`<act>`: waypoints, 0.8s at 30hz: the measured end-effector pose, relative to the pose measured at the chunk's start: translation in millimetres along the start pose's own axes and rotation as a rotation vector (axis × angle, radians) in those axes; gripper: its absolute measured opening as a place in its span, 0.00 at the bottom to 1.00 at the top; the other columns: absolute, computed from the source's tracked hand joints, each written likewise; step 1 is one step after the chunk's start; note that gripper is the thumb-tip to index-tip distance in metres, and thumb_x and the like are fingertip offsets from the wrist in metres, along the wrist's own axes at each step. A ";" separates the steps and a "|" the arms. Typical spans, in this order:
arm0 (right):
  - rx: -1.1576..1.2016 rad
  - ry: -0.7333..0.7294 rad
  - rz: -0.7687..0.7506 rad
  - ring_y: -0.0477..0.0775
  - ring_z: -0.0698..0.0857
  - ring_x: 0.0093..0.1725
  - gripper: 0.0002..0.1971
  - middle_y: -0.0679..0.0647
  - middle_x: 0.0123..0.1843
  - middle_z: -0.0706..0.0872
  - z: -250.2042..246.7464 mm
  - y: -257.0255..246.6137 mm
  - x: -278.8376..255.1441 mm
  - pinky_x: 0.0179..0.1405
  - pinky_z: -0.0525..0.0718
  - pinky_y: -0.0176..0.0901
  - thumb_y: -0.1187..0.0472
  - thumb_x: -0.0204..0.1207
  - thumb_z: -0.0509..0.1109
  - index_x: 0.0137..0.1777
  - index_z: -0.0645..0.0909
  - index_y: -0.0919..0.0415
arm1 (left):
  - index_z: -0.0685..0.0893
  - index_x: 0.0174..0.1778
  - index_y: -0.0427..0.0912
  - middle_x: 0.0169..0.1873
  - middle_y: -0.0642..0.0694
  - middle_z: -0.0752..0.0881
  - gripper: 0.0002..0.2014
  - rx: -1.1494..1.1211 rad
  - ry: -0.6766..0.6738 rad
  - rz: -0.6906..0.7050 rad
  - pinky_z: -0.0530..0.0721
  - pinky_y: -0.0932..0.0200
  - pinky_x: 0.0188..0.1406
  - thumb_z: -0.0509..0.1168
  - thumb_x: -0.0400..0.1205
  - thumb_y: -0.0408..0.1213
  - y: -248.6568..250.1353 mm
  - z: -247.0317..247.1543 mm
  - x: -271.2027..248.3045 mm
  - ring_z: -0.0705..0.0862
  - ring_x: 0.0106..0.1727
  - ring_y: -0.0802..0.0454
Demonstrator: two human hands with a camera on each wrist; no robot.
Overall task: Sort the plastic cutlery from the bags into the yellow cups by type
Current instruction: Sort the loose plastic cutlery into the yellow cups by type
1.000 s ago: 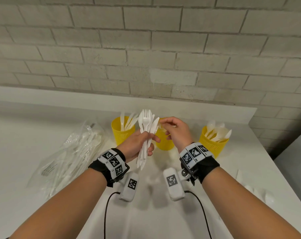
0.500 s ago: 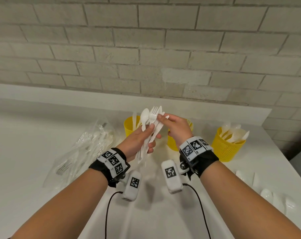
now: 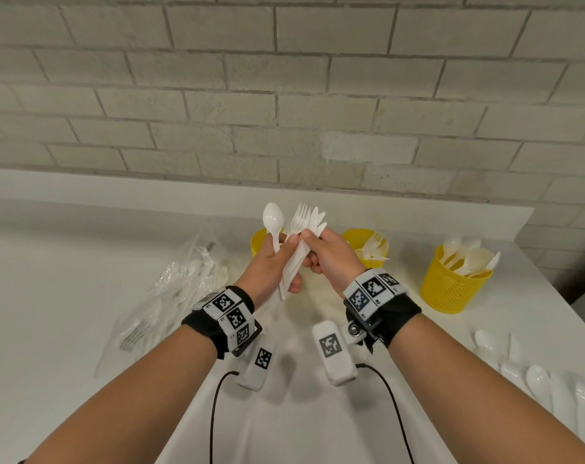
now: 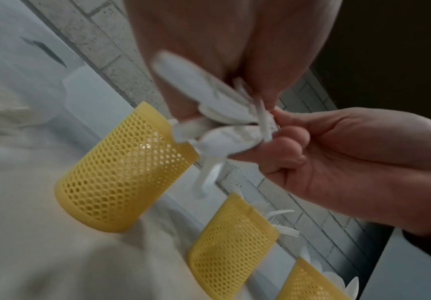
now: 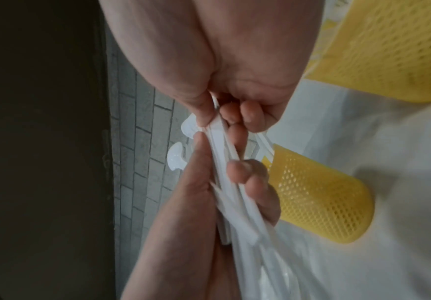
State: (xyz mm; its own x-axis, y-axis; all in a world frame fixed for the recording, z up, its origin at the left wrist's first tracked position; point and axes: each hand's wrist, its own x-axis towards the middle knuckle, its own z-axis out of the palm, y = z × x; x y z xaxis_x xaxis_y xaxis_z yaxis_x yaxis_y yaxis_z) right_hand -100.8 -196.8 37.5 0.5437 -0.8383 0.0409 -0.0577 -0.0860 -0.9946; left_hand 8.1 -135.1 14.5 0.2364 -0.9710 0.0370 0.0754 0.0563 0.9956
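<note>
My left hand [image 3: 284, 259] grips a bundle of white plastic cutlery [image 3: 292, 262] upright above the table: a spoon [image 3: 273, 217], forks [image 3: 301, 216] and knives [image 3: 318, 220] fan out at the top. My right hand [image 3: 312, 247] pinches the fork and knife handles just above the left thumb. Three yellow mesh cups stand behind. The left cup [image 3: 257, 244] is mostly hidden by my hand, the middle cup [image 3: 358, 237] holds forks, and the right cup [image 3: 451, 289] holds spoons. The left wrist view shows the bundle [image 4: 222, 121] over the left cup [image 4: 122, 172].
A clear bag [image 3: 170, 303] with more cutlery lies on the white table at the left. Loose white spoons [image 3: 535, 380] lie near the table's right edge. A raised ledge and a brick wall [image 3: 284, 112] close off the back.
The right hand came back from the middle cup and now pinches the bundle. Both hands have risen a little with it.
</note>
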 end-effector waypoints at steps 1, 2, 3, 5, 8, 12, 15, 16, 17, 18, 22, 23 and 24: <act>-0.023 0.014 -0.012 0.45 0.71 0.26 0.10 0.52 0.29 0.74 0.7 -1.7 4.4 0.23 0.68 0.31 0.61 0.86 0.56 0.51 0.78 0.61 | 0.70 0.51 0.42 0.36 0.39 0.84 0.11 0.001 0.024 0.013 0.81 0.57 0.21 0.57 0.87 0.47 3.5 -1.0 0.3 0.80 0.22 0.47; -0.049 0.047 -0.019 0.44 0.72 0.27 0.10 0.50 0.30 0.74 0.3 -4.8 9.3 0.26 0.68 0.32 0.60 0.86 0.56 0.54 0.78 0.62 | 0.70 0.50 0.45 0.36 0.42 0.85 0.08 -0.001 0.059 0.024 0.84 0.55 0.22 0.56 0.87 0.46 7.0 -2.5 1.3 0.83 0.24 0.46; -0.074 0.094 -0.025 0.42 0.72 0.29 0.11 0.47 0.31 0.74 -1.4 -8.0 15.7 0.29 0.68 0.32 0.59 0.85 0.56 0.58 0.78 0.63 | 0.69 0.51 0.46 0.37 0.44 0.85 0.07 0.001 0.100 0.031 0.86 0.52 0.23 0.57 0.87 0.46 10.4 -5.5 3.0 0.86 0.26 0.46; -0.072 0.183 -0.052 0.39 0.71 0.32 0.14 0.43 0.33 0.73 -9.2 -17.6 30.5 0.33 0.67 0.32 0.58 0.85 0.57 0.63 0.77 0.65 | 0.68 0.54 0.45 0.39 0.46 0.85 0.08 0.027 0.180 0.055 0.88 0.52 0.27 0.57 0.87 0.45 13.9 -15.5 8.5 0.87 0.33 0.47; -0.041 0.319 -0.148 0.41 0.71 0.34 0.12 0.47 0.37 0.73 -23.3 -33.2 51.7 0.36 0.69 0.34 0.57 0.85 0.57 0.60 0.76 0.62 | 0.66 0.56 0.41 0.37 0.47 0.83 0.08 0.100 0.284 0.133 0.86 0.59 0.37 0.55 0.88 0.42 15.9 -33.3 14.9 0.84 0.37 0.55; -0.194 0.383 -0.249 0.58 0.77 0.44 0.08 0.64 0.51 0.77 -14.6 -26.5 70.7 0.51 0.79 0.57 0.55 0.84 0.57 0.53 0.74 0.56 | 0.67 0.54 0.43 0.33 0.49 0.77 0.06 0.115 0.331 0.152 0.82 0.64 0.33 0.54 0.88 0.42 17.0 -44.3 14.0 0.77 0.29 0.59; -0.316 0.303 -0.140 0.66 0.81 0.45 0.16 0.71 0.58 0.79 4.4 -4.9 76.3 0.57 0.83 0.67 0.57 0.84 0.58 0.61 0.75 0.70 | 0.67 0.48 0.48 0.31 0.50 0.73 0.05 0.088 0.286 0.115 0.75 0.65 0.23 0.55 0.88 0.43 17.1 -40.9 8.6 0.70 0.22 0.61; -0.352 0.254 -0.088 0.69 0.83 0.46 0.16 0.71 0.59 0.80 8.9 -0.3 75.7 0.57 0.83 0.67 0.57 0.84 0.58 0.61 0.76 0.70 | 0.67 0.47 0.49 0.31 0.50 0.73 0.06 0.079 0.274 0.103 0.72 0.65 0.23 0.55 0.88 0.44 16.6 -39.4 7.1 0.69 0.22 0.61; -0.375 0.205 -0.044 0.70 0.84 0.47 0.15 0.71 0.60 0.79 12.6 0.3 71.7 0.57 0.83 0.66 0.56 0.83 0.59 0.60 0.76 0.68 | 0.67 0.47 0.48 0.32 0.50 0.72 0.07 0.067 0.264 0.089 0.70 0.65 0.22 0.55 0.88 0.46 16.2 -38.3 6.2 0.67 0.23 0.60; -0.382 0.168 -0.019 0.67 0.84 0.48 0.15 0.69 0.63 0.77 15.1 -0.5 66.5 0.59 0.83 0.65 0.55 0.83 0.60 0.61 0.77 0.66 | 0.67 0.47 0.48 0.32 0.50 0.72 0.08 0.055 0.253 0.076 0.68 0.65 0.22 0.55 0.87 0.47 15.7 -37.6 5.7 0.67 0.23 0.60; -0.306 0.216 -0.104 0.53 0.77 0.64 0.23 0.59 0.71 0.66 17.8 -15.0 42.6 0.67 0.70 0.35 0.48 0.82 0.61 0.73 0.73 0.59 | 0.67 0.49 0.48 0.34 0.50 0.71 0.10 0.037 0.210 0.052 0.66 0.66 0.23 0.54 0.87 0.51 14.7 -34.8 5.1 0.65 0.24 0.60; -0.248 0.222 -0.136 0.50 0.77 0.63 0.22 0.57 0.69 0.68 19.8 -21.2 35.8 0.63 0.68 0.32 0.47 0.82 0.61 0.70 0.76 0.58 | 0.67 0.51 0.48 0.35 0.50 0.71 0.10 0.035 0.197 0.048 0.66 0.66 0.23 0.53 0.87 0.51 14.4 -33.6 4.8 0.65 0.25 0.59; -0.194 0.198 -0.153 0.47 0.78 0.59 0.20 0.56 0.66 0.72 21.6 -25.4 31.7 0.62 0.69 0.32 0.46 0.81 0.63 0.65 0.79 0.57 | 0.67 0.52 0.47 0.35 0.50 0.71 0.11 0.026 0.182 0.044 0.67 0.66 0.23 0.53 0.87 0.51 14.7 -31.2 4.8 0.66 0.25 0.59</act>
State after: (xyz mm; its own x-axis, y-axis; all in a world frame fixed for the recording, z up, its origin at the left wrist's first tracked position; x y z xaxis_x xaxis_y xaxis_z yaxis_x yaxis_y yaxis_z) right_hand -64.0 -209.6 61.9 0.3859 -0.8947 0.2249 -0.1566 -0.3038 -0.9398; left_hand 40.6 -131.7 26.6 0.4100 -0.9096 0.0668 0.0367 0.0896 0.9953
